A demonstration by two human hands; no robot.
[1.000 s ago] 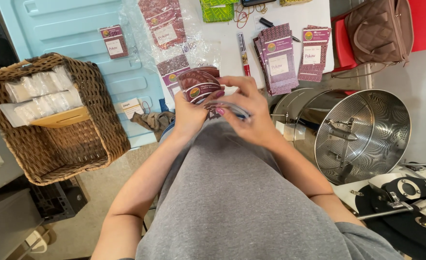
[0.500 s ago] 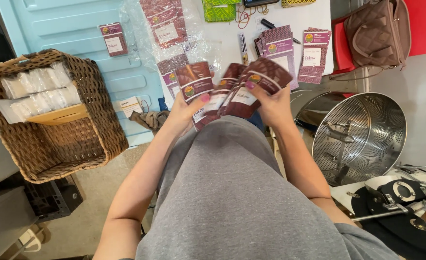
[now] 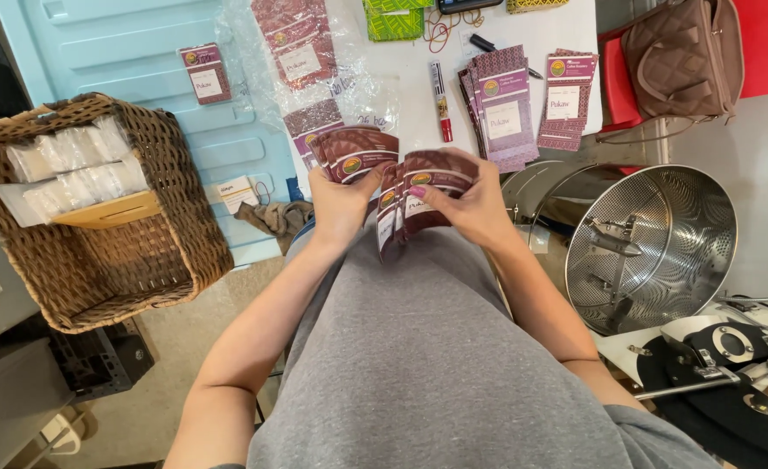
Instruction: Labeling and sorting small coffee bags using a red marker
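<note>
At belly ht, both hands fan maroon pouches (image 3: 401, 174); count unclear w/ overlap.

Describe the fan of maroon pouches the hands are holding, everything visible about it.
The maroon pouches are flat, glossy packets, each with a small round emblem near the top and a pale label below it. They are spread into two overlapping fans just above the person's grey shirt, by the near edge of the white table. The left hand grips one fan from below, thumb on front; the right hand pinches the other, fingertips on the front packet. They look flat and unfilled.
</note>
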